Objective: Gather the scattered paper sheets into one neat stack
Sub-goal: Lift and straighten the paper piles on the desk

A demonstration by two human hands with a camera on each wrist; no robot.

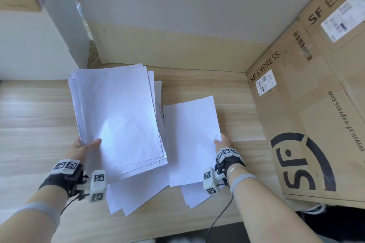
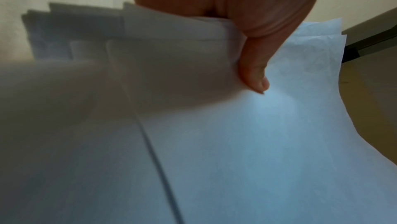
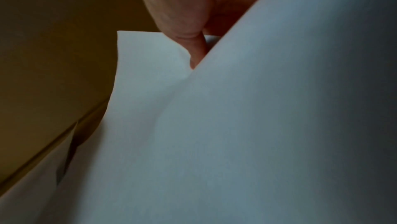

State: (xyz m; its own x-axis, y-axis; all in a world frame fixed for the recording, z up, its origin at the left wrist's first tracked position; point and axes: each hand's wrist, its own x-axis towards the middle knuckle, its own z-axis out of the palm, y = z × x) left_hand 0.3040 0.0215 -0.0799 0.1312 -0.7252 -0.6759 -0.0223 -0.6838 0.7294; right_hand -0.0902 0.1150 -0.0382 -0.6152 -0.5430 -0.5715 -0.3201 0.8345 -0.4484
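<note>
My left hand (image 1: 84,147) grips a thick sheaf of white paper (image 1: 118,118) by its near left corner, thumb (image 2: 254,75) pressed flat on the top sheet and my fingers hidden underneath. The sheaf is lifted off the wooden desk (image 1: 29,116), its long axis running away from me toward the wall and leaning a little to the left at the far end; the sheets in it are not squared, so edges fan out along the left side, the far right corner and the near edge. Under its near end, a few loose sheets (image 1: 126,197) lie flat on the desk, their corners pointing toward me and off to the left. Just to the right of the sheaf, with a narrow gap between them, is a single sheet (image 1: 190,140), which I hold with my right hand (image 1: 223,142) at its right edge, about two thirds of the way toward me. Its long axis also runs away from me, tipped slightly left, almost parallel to the sheaf. In the right wrist view my thumb (image 3: 194,47) pinches the paper's edge, which buckles slightly at the grip. Below that sheet, two or so more sheets (image 1: 192,195) rest on the desk near its front edge. At the far right, a large cardboard box (image 1: 308,116) printed SF EXPRESS stands on the desk.
</note>
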